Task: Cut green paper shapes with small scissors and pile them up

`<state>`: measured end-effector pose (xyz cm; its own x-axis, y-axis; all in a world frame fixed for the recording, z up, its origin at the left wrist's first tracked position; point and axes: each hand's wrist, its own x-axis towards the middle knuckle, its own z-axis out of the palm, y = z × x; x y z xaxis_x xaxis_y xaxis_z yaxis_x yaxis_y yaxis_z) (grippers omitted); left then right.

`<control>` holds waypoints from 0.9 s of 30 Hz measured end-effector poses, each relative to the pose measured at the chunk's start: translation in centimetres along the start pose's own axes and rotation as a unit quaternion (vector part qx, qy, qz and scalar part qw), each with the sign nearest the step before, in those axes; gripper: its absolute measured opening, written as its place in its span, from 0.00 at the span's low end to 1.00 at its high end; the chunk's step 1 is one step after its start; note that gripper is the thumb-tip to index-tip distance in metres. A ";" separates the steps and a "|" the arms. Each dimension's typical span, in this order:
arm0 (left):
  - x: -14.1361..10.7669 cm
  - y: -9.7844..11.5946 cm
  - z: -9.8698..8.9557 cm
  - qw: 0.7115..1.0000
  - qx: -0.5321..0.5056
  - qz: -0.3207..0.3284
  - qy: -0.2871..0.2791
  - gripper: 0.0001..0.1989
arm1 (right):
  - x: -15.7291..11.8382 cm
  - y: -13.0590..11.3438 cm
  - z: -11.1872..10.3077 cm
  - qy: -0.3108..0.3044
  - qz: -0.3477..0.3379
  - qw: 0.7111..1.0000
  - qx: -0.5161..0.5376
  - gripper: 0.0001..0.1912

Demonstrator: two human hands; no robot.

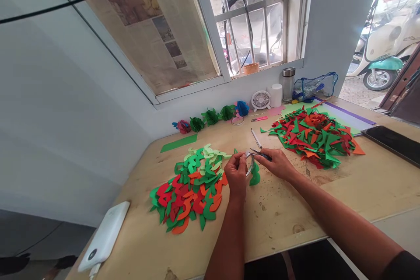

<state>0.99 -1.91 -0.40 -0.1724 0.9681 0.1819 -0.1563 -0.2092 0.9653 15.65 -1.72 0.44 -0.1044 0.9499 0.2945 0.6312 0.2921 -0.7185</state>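
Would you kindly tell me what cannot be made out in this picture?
In the head view:
Pale ring: left part hidden by the left hand.
Dark tool: handle partly covered by the right hand.
Black phone: right end cut off by the picture's edge.
Scrap pile: lower pieces buried under upper ones.

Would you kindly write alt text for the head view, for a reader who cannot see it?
A person's left hand holds what looks like a tape roll, and the right hand a dark-handled tool beside it, over a wooden table. Colorful curved paper shapes lie piled at left, pointed paper scraps at right.
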 end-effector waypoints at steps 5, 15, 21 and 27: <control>0.0 0.2 0.1 1.000 0.000 -0.001 -0.005 0.13 | 0.0 -0.1 0.0 -0.019 -0.014 1.000 -0.004 0.23; 0.0 0.2 0.2 1.000 0.003 -0.005 -0.005 0.13 | -0.1 -0.2 -0.1 -0.012 -0.024 1.000 0.009 0.24; 0.0 0.3 0.3 1.000 0.015 0.000 -0.007 0.12 | 0.0 0.0 0.0 -0.008 -0.025 1.000 0.009 0.24; -0.1 0.4 0.4 1.000 0.025 0.006 -0.004 0.12 | 0.0 0.3 0.2 -0.006 -0.036 0.999 -0.001 0.25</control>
<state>1.34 -2.01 0.03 -0.1662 0.9666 0.1952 -0.1050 -0.2142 0.9711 15.71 -1.59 0.06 -0.1584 0.9279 0.3376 0.6240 0.3590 -0.6941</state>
